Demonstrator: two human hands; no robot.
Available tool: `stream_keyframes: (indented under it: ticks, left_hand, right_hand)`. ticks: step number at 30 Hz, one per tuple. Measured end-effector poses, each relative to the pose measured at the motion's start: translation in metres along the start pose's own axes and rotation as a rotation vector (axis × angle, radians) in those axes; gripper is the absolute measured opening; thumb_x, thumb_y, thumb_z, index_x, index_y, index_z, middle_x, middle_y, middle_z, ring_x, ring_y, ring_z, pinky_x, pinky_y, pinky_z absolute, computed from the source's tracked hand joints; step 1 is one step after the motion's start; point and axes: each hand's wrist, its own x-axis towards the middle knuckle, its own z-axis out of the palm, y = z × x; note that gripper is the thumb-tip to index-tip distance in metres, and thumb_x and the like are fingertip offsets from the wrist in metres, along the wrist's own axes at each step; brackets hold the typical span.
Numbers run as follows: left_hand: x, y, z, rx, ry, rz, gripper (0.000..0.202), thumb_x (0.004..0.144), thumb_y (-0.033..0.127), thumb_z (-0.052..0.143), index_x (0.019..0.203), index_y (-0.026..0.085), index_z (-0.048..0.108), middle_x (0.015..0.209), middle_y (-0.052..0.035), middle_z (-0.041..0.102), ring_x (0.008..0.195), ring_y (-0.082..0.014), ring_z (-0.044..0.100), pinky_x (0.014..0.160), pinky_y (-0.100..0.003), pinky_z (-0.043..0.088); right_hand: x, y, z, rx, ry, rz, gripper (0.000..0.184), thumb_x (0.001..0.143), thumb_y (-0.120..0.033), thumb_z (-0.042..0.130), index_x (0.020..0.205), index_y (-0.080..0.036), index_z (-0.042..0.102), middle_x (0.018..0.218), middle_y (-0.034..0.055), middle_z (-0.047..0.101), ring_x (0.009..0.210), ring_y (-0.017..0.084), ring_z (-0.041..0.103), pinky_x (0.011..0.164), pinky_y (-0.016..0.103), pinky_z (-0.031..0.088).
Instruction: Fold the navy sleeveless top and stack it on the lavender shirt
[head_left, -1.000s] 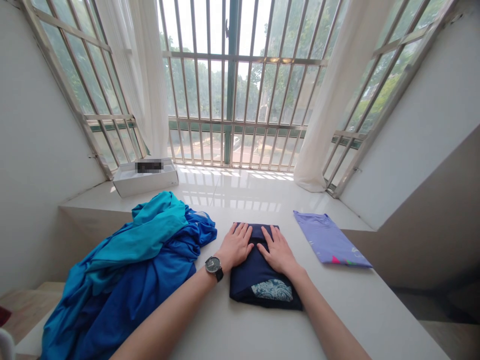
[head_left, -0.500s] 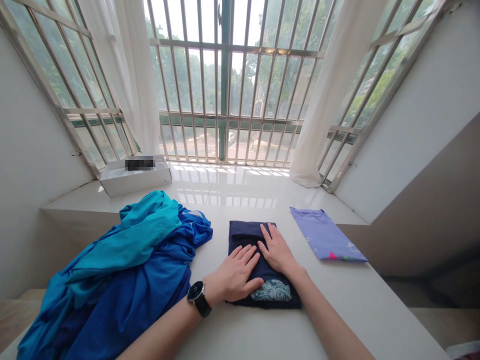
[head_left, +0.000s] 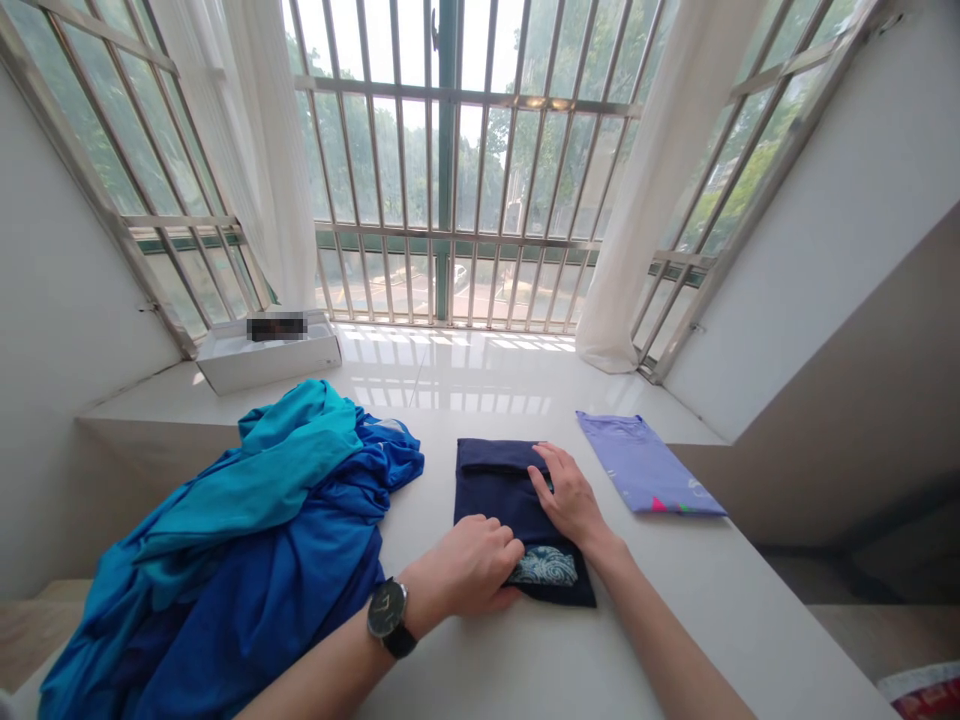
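Note:
A folded navy garment (head_left: 495, 485) lies flat on the white sill top, with a blue-and-white wave-patterned panel (head_left: 541, 566) showing near its lower end. My left hand (head_left: 469, 565), a black-faced watch (head_left: 388, 618) on its wrist, sits at the garment's lower left edge with the fingers curled over the cloth. My right hand (head_left: 568, 497) rests on the garment's right side, fingers spread and flat on top of it.
A heap of bright blue and turquoise cloth (head_left: 255, 530) lies left of my arm. A folded lilac shirt (head_left: 645, 465) lies to the right. A white box (head_left: 268, 362) stands at the back left, before barred windows (head_left: 450, 200) and white curtains (head_left: 626, 250).
My left hand has slid down to the garment's lower left edge and curled its fingers. My right hand has shifted slightly to the right, and the view has tilted a little.

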Motion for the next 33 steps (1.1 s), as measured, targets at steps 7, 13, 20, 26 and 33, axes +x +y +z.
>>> stream_keyframes:
  ticks: [7, 13, 20, 26, 33]
  left_hand:
    - [-0.002, 0.023, 0.008, 0.116, 0.048, -0.039, 0.011, 0.089, 0.010, 0.046, 0.084, 0.017, 0.054, 0.073, -0.0047, 0.060, 0.063, -0.0209, 0.058, 0.055, -0.032, 0.042]
    - [-0.001, 0.000, -0.001, -0.125, -0.016, -0.223, 0.010, 0.082, 0.021, 0.055, 0.089, 0.018, 0.060, 0.078, -0.0057, 0.070, 0.065, -0.0241, 0.066, 0.058, -0.031, 0.048]
    - [0.005, -0.026, 0.005, -0.659, 0.245, -0.454, 0.033, 0.081, 0.022, 0.057, 0.113, 0.023, 0.064, 0.098, -0.0040, 0.074, 0.085, -0.0215, 0.069, 0.075, -0.029, 0.052]
    - [0.001, -0.056, 0.006, -0.983, 0.264, -0.499, 0.053, 0.072, 0.044, 0.075, 0.117, 0.019, 0.064, 0.102, -0.0066, 0.072, 0.089, -0.0223, 0.066, 0.074, -0.027, 0.051]
    - [0.003, -0.072, 0.016, -0.880, 0.264, -0.604, 0.036, 0.084, 0.048, 0.056, 0.081, 0.014, 0.068, 0.070, -0.0019, 0.064, 0.064, -0.0153, 0.055, 0.054, -0.023, 0.037]
  right_hand:
    - [0.003, -0.014, -0.013, 0.219, -0.165, 0.040, 0.030, 0.097, -0.037, 0.044, 0.108, -0.021, 0.066, 0.110, 0.0091, 0.069, 0.102, 0.023, 0.064, 0.093, 0.039, 0.051]
    - [0.007, -0.028, -0.046, 0.570, -0.834, 0.179, 0.035, 0.088, -0.048, 0.058, 0.107, -0.021, 0.069, 0.097, 0.0040, 0.072, 0.086, 0.020, 0.066, 0.076, 0.029, 0.052]
    - [0.006, -0.030, -0.060, 0.409, -0.931, 0.167, 0.049, 0.062, -0.032, 0.080, 0.109, -0.025, 0.067, 0.100, -0.0007, 0.068, 0.091, 0.021, 0.062, 0.077, 0.026, 0.047]
    - [0.008, -0.014, -0.046, 0.436, -0.796, 0.180, 0.018, 0.077, -0.028, 0.061, 0.092, -0.020, 0.066, 0.085, -0.0005, 0.065, 0.079, 0.017, 0.059, 0.068, 0.025, 0.043]
    - [0.009, 0.004, -0.043, 0.564, -0.694, 0.309, 0.031, 0.079, -0.037, 0.063, 0.105, -0.021, 0.066, 0.098, 0.0026, 0.069, 0.090, 0.020, 0.061, 0.077, 0.028, 0.046]
